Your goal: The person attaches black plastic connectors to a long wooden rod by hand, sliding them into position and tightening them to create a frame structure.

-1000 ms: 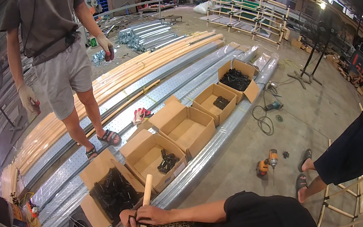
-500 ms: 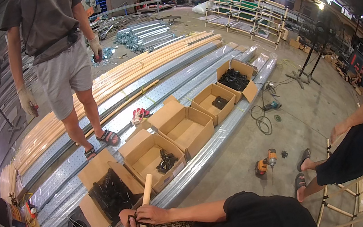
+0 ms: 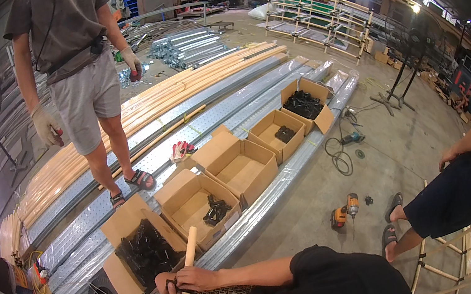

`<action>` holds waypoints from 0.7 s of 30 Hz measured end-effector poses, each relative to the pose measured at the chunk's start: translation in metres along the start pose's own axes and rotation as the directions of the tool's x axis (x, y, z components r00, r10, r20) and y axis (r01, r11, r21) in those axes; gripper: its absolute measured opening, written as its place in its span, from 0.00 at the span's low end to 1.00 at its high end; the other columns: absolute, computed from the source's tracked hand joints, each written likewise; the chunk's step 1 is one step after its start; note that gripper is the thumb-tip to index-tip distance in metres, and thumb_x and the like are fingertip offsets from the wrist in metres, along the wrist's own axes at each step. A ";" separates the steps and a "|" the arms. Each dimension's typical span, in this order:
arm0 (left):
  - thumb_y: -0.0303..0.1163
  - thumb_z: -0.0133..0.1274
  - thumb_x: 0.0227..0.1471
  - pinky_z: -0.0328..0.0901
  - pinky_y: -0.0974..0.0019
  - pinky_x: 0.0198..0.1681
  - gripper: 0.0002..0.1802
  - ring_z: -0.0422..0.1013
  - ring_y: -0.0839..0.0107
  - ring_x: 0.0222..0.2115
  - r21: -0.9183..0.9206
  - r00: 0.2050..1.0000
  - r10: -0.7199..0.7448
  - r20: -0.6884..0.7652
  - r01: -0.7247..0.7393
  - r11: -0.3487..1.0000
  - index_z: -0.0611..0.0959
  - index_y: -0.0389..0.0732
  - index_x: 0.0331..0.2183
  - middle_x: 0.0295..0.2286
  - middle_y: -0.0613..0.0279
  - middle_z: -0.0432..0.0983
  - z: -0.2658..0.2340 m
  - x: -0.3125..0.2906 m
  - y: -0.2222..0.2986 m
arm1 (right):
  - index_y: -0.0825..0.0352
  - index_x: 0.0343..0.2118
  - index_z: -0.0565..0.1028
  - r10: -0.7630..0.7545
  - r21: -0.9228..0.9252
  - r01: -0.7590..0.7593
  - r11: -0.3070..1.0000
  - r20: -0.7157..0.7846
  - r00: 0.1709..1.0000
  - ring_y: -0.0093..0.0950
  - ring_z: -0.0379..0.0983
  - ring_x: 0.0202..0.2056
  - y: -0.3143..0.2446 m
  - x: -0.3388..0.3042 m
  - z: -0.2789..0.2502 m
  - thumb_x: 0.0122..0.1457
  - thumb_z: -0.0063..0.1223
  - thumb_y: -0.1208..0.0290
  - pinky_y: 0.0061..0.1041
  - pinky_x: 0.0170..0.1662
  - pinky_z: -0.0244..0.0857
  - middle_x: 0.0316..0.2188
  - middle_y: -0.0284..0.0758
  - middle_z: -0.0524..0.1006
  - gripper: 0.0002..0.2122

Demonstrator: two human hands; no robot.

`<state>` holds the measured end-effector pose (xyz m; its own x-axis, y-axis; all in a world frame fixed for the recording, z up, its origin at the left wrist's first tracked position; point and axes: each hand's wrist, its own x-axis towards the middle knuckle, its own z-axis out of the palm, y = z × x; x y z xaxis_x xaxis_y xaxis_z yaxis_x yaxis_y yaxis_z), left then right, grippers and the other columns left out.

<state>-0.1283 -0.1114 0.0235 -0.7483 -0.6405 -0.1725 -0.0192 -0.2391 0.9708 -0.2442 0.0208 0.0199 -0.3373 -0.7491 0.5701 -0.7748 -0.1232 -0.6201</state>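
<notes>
While both hands met low in the near left of the view, they worked at one spot on a pale wooden stick [image 3: 187,257] that rose slanting from the person's lap toward the boxes. The right hand [image 3: 199,277] lay over the stick with its grip clenched around it; the left hand [image 3: 168,288], just beside and touching, pinched what looked like a small black piece against the wood, though the piece was too small to tell clearly. Judging by this, the fitting was under way and not finished, the piece not yet seated.

Just beyond the hands an open cardboard box [image 3: 140,252] held a heap of black parts, so plenty remained. To its right a second box [image 3: 198,201] held only a few, and further boxes stood in a row toward the far right along long metal rails [image 3: 241,105] on the floor. An orange cordless drill [image 3: 345,213] lay on the concrete to the right. A standing person in grey shorts [image 3: 88,103] stood on the rails at far left; a seated person's leg [image 3: 453,203] entered at right
</notes>
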 end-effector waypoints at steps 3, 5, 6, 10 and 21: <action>0.37 0.62 0.58 0.60 0.78 0.23 0.17 0.66 0.83 0.20 0.067 0.999 0.026 -0.026 -0.025 0.997 0.85 0.29 0.34 0.21 0.67 0.76 -0.002 0.000 -0.005 | 0.69 0.37 0.74 0.009 0.003 -0.009 1.000 -0.028 1.000 0.41 0.72 0.40 -0.002 -0.002 0.000 0.58 0.58 0.72 0.38 0.44 0.66 0.35 0.39 0.74 0.07; 0.38 0.62 0.58 0.60 0.78 0.23 0.17 0.67 0.83 0.20 0.070 0.999 0.018 -0.034 -0.015 0.997 0.85 0.30 0.34 0.22 0.66 0.76 0.000 -0.002 -0.001 | 0.69 0.37 0.75 0.014 -0.008 -0.015 1.000 -0.046 0.999 0.41 0.73 0.41 -0.004 -0.004 0.000 0.57 0.59 0.73 0.38 0.45 0.67 0.36 0.39 0.75 0.08; 0.38 0.62 0.58 0.60 0.78 0.23 0.17 0.67 0.83 0.20 0.071 0.999 0.014 -0.038 -0.011 0.997 0.85 0.30 0.34 0.22 0.66 0.77 0.001 -0.003 0.001 | 0.69 0.38 0.75 0.017 -0.013 -0.018 1.000 -0.055 0.998 0.41 0.73 0.41 -0.005 -0.005 0.000 0.57 0.59 0.73 0.38 0.46 0.68 0.36 0.39 0.75 0.08; 0.39 0.61 0.58 0.60 0.78 0.24 0.16 0.66 0.83 0.22 0.061 1.000 0.003 -0.012 -0.002 0.998 0.86 0.32 0.34 0.24 0.69 0.76 0.002 -0.005 0.005 | 0.70 0.37 0.76 0.021 -0.033 -0.022 0.999 -0.058 0.998 0.40 0.74 0.42 -0.004 -0.006 0.001 0.56 0.60 0.73 0.37 0.46 0.68 0.37 0.38 0.76 0.09; 0.37 0.61 0.58 0.64 0.78 0.25 0.16 0.70 0.82 0.23 0.060 1.000 -0.020 0.004 0.020 0.998 0.85 0.31 0.36 0.26 0.64 0.79 0.001 -0.006 0.006 | 0.70 0.37 0.77 -0.031 -0.043 0.028 0.999 -0.064 0.997 0.39 0.74 0.41 -0.001 -0.007 0.001 0.56 0.60 0.74 0.37 0.45 0.68 0.36 0.38 0.76 0.09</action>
<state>-0.1249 -0.1084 0.0303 -0.7502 -0.6329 -0.1913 -0.0737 -0.2075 0.9755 -0.2405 0.0261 0.0161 -0.3466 -0.7017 0.6225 -0.8065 -0.1161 -0.5798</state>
